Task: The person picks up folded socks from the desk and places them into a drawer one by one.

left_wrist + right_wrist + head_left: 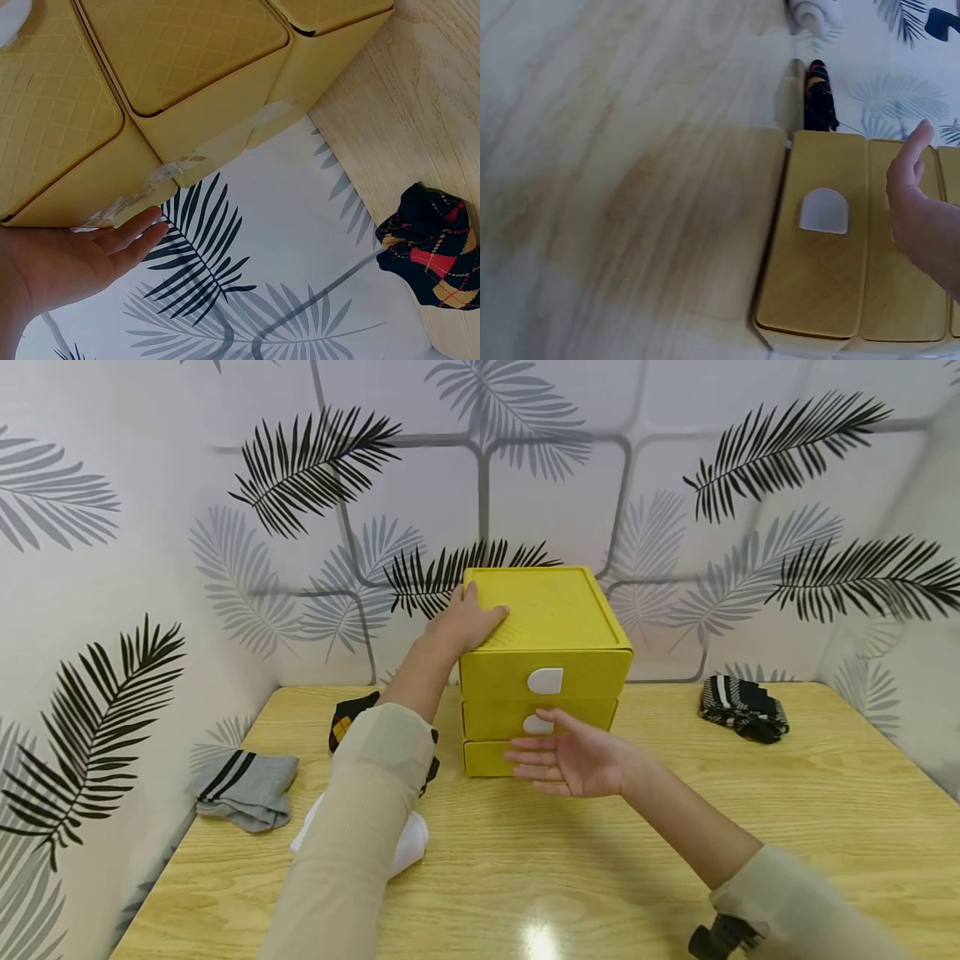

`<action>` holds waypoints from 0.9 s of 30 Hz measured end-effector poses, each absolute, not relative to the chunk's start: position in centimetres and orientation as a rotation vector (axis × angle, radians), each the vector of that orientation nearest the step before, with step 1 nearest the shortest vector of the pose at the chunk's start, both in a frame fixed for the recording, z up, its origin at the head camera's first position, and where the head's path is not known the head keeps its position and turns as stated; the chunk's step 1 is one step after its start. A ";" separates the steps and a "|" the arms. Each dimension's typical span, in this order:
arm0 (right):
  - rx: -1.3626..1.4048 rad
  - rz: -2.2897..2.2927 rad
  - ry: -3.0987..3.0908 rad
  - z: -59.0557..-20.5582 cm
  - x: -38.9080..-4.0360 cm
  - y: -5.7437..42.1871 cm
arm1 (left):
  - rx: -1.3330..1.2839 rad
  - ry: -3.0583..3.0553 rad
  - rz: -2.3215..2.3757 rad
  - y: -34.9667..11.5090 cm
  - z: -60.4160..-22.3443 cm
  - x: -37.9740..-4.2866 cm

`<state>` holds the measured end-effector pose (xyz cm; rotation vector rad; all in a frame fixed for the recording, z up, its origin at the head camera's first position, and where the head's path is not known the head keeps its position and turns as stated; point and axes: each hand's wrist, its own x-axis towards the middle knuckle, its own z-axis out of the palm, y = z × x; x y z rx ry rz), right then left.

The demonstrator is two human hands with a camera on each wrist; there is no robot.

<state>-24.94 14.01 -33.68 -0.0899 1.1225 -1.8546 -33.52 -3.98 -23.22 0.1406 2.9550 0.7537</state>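
Note:
A yellow three-drawer box [546,610] with white tabs on its drawer fronts stands on the table. My left hand [467,620] rests at its upper left edge, thumb over the top. In the left wrist view, the left hand [82,262] has its fingers stretched along the side wall of the box. My right hand [577,756] is in front of the lower drawers, fingers extended, palm turned toward the left, holding nothing. In the right wrist view, the right hand [919,214] overlaps the middle drawer, while the bottom drawer's white tab [824,211] shows uncovered.
Folded grey socks [246,787] with black stripes lie at the left. White socks [408,843] and dark argyle socks [431,247] are partly hidden by my left arm in the head view. Black-and-white patterned socks [744,707] lie right of the box. A leaf-patterned wall covering [420,485] stands behind.

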 end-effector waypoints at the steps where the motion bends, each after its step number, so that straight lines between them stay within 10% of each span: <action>1: -0.070 -1.853 1.121 -34.0 -25.0 14.0 | 0.143 2.956 0.758 -4.0 -23.2 -33.5; 27: 0.073 -1.969 1.121 -35.1 -24.6 14.1 | 0.142 2.951 0.762 -4.0 -23.4 -33.8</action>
